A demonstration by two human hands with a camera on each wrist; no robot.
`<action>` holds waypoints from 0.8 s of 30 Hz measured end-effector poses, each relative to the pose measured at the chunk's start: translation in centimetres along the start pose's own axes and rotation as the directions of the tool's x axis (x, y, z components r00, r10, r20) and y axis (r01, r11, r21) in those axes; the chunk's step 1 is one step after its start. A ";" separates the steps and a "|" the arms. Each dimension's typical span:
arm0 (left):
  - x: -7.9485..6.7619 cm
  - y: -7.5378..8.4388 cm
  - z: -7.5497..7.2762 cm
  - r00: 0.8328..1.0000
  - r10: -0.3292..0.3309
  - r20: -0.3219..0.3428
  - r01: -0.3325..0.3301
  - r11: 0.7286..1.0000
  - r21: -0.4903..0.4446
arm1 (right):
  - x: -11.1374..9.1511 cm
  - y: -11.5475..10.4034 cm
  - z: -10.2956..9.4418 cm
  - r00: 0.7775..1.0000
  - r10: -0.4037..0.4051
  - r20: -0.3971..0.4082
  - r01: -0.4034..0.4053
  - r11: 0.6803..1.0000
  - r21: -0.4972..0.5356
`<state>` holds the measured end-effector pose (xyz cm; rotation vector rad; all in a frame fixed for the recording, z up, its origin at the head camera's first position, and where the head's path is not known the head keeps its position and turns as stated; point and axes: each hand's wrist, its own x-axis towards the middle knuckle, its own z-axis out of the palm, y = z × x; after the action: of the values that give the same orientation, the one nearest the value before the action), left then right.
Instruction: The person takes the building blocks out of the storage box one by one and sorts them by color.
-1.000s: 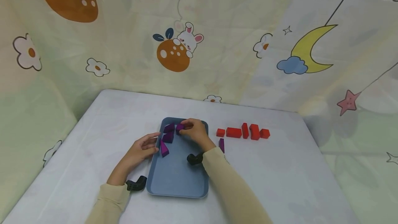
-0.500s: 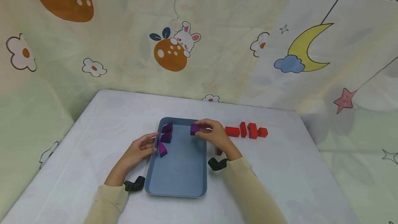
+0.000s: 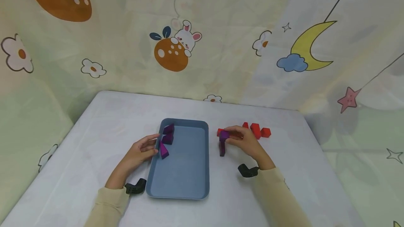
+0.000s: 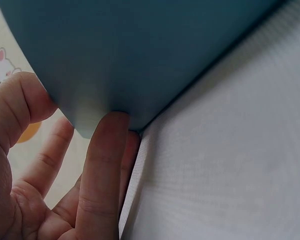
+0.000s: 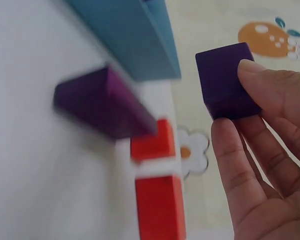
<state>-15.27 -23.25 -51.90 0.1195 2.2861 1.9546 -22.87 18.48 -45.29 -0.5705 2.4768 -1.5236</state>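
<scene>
My right hand (image 3: 247,144) pinches a purple cube (image 5: 225,80) between thumb and fingertips, raised above the table right of the tray. In the head view the cube overlaps the top of a narrow purple block (image 3: 222,149); the right wrist view shows the two apart. My left hand (image 3: 140,149) has its fingertips against the outer left side of a blue tray (image 3: 180,194). In the left wrist view its fingers (image 4: 102,175) touch the tray's wall without wrapping it. Several purple blocks (image 3: 168,139) lie along the tray's left side, including a pointed wedge (image 3: 164,151).
Several red blocks (image 3: 255,131) form a row behind the right hand, which partly hides them. A white cloth (image 3: 126,111) covers the table. Behind it hangs a cartoon-printed curtain (image 3: 233,45). Each wrist carries a black device (image 3: 247,171).
My right hand has lifted the purple cube from the tray's upper part and carried it right, past the rim, to above the narrow purple block. The left hand stays at the tray.
</scene>
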 end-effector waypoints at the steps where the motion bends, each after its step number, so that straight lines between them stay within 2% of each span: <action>1: 0.0 0.0 0.0 1.000 0.000 0.000 0.000 1.000 -0.002 | -0.2 0.3 -0.3 1.000 0.001 -0.003 -0.001 1.000 -0.011; 6: -0.1 0.1 -0.1 1.000 0.005 -0.001 -0.005 1.000 -0.005 | -1.2 1.8 -1.5 1.000 0.023 -0.019 -0.024 0.997 -0.074; 11: -0.1 0.1 -0.2 1.000 0.008 -0.002 -0.008 1.000 -0.005 | -1.8 3.3 -1.9 0.996 0.081 -0.034 -0.085 0.991 -0.107; 17: 0.0 0.1 -0.1 1.000 -0.001 -0.004 0.001 1.000 0.007 | -2.5 4.5 -1.8 0.988 0.147 -0.054 -0.153 0.982 -0.110; 24: 0.1 -0.1 -0.1 1.000 -0.012 -0.008 0.012 1.000 0.027 | -2.8 4.7 -1.6 0.982 0.175 -0.072 -0.182 0.979 -0.096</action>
<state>-15.36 -23.37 -52.01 0.1002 2.3130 1.9224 -21.97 22.86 -48.88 -0.3084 2.5859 -1.3743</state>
